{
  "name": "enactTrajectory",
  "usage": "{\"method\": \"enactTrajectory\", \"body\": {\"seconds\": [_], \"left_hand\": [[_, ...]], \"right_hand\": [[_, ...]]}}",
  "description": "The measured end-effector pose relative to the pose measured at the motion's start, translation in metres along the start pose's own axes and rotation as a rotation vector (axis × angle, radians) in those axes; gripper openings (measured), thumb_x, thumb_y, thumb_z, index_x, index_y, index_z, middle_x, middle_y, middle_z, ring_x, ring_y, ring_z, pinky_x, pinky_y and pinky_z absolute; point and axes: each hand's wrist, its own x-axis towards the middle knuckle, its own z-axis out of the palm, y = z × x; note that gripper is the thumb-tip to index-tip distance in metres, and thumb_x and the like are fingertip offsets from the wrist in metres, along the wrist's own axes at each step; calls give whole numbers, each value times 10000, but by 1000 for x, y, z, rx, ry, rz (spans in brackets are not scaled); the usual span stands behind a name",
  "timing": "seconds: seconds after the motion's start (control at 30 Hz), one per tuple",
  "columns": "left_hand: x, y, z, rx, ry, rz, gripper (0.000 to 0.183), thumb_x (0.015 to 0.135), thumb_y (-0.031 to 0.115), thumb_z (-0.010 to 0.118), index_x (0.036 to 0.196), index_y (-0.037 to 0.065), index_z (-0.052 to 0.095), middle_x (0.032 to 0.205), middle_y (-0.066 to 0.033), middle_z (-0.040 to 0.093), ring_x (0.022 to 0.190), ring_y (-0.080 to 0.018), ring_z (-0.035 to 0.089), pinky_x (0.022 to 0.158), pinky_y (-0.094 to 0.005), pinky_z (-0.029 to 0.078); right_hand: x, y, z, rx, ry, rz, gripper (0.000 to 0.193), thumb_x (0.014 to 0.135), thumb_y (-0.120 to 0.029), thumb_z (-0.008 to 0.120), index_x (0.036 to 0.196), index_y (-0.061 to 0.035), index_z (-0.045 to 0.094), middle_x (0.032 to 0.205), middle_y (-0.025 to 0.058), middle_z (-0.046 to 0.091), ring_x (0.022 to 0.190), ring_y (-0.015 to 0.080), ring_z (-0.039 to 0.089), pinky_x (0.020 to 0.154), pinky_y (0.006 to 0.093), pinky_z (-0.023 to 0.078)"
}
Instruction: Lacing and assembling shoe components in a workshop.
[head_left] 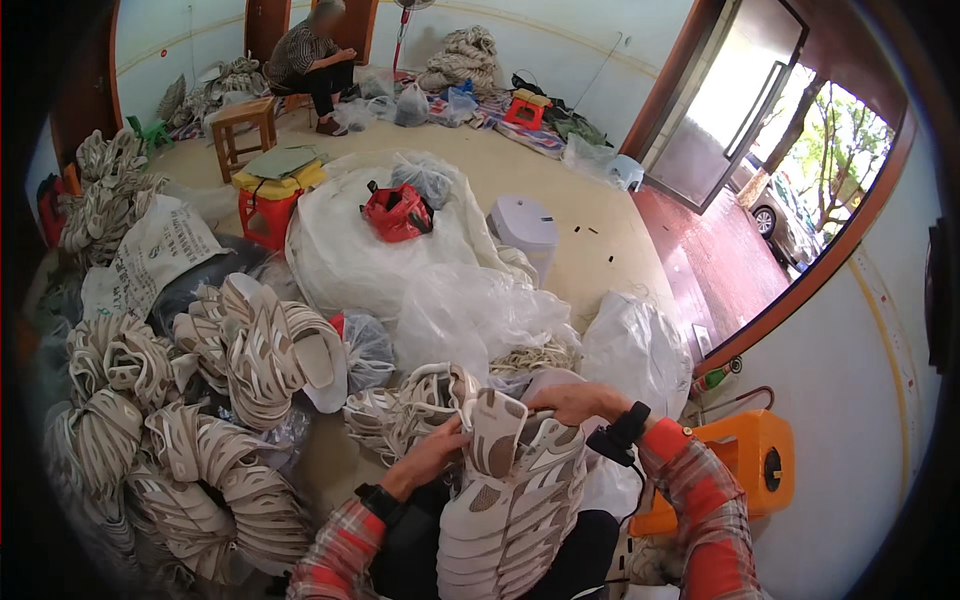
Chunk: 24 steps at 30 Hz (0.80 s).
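Observation:
On my lap rests a tall stack of nested beige and white shoe uppers (510, 520). The top shoe upper (497, 432) has its brown and beige tongue standing up. My left hand (437, 455) grips its left side, with fingertips at the edge by the tongue. From the other side my right hand (575, 402) closes round the rim of the same upper; some of its fingers are hidden behind it. Just beyond my left hand lies a smaller row of shoe uppers (400, 408) of the same kind.
Heaps of stacked uppers (200, 470) fill the left floor. Ahead lie a white sack (340, 215), a red plastic bag (398, 212) and clear plastic (470, 310) by a bundle of laces (540, 358). An orange stool (765, 465) stands right. A person (310, 60) sits far back.

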Motion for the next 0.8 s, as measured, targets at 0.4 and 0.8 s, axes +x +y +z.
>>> {"method": "enactTrajectory", "body": {"seconds": [0.4, 0.8], "left_hand": [[-10, 15, -32, 365, -97, -140, 457, 906, 248, 508, 1284, 21, 389, 1120, -56, 517, 979, -146, 502, 829, -269, 418], [-9, 60, -11, 867, -252, -38, 360, 866, 256, 481, 1127, 13, 528, 962, -176, 625, 900, -280, 601, 775, -347, 463]], "right_hand": [[13, -5, 10, 474, 42, -23, 464, 742, -118, 607, 1187, -13, 528, 1077, 137, 606, 973, 214, 554, 871, 303, 422], [51, -72, 9, 449, -38, -182, 527, 665, 4, 524, 1192, -8, 518, 1160, 154, 567, 1092, 239, 510, 955, 321, 373]]}}
